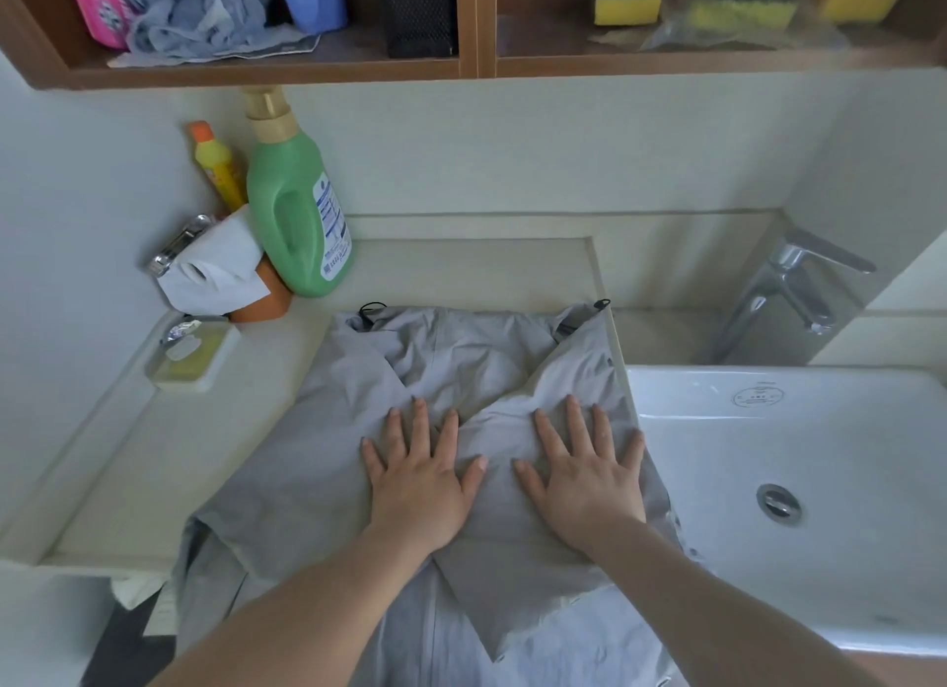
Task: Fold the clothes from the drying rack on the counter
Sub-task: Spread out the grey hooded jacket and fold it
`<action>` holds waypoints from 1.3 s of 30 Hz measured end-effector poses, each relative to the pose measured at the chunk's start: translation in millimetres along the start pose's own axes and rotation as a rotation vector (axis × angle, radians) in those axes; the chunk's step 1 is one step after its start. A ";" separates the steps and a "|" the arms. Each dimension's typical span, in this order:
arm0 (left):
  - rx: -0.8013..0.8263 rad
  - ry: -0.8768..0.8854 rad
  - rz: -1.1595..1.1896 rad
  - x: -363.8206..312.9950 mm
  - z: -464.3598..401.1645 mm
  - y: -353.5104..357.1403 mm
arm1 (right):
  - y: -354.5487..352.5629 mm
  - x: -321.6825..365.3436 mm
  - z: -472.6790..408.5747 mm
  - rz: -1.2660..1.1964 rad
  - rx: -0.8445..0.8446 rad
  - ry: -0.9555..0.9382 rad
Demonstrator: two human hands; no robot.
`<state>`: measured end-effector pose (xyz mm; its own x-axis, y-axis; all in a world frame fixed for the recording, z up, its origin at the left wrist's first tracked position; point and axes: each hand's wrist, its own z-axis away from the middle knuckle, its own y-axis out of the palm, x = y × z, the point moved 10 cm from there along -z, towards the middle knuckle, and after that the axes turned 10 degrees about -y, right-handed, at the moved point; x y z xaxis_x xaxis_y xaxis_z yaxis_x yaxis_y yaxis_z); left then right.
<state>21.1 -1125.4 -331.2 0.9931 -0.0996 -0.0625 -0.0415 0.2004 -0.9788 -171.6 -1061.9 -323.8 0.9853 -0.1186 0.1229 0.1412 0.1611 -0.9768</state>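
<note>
Both hands pressed flat on a grey garment [328, 461] spread over the bench [153, 445].

Left hand [417, 486] and right hand [584, 481] side by side on the middle of the garment, fingers straight and spread, palms down, gripping nothing. Two folded flaps of the garment crossing under the palms; near edge drooping off the front of the bench. Just right of the garment, a white sink [799, 481] with a chrome tap [784, 297] behind it. Behind and left of the garment, a green detergent bottle [297, 210], a yellow bottle [218, 166] and a soap dish [187, 361]. Above the garment, a wooden shelf [266, 74] with yellow sponges [628, 4].
</note>
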 end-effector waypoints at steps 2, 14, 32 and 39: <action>0.013 -0.005 0.000 -1.0 -4.5 -1.2 | -1.7 -0.1 -5.3 0.000 -0.002 -0.004; 0.106 -0.020 -0.002 -12.4 -81.5 -14.9 | -15.2 -7.2 -76.6 0.005 -0.007 0.022; -0.172 -0.078 0.112 13.7 -105.6 -101.3 | -63.6 -41.2 -112.5 -0.211 -0.146 0.150; 0.046 -0.574 0.303 155.7 -169.6 -93.3 | -69.6 -102.0 -147.8 -0.507 -0.151 0.442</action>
<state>161.0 -1324.9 -282.6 0.8393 0.5021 -0.2084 -0.3372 0.1802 -0.9240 -296.2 -1205.9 -294.2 0.6651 -0.5365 0.5194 0.5279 -0.1541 -0.8352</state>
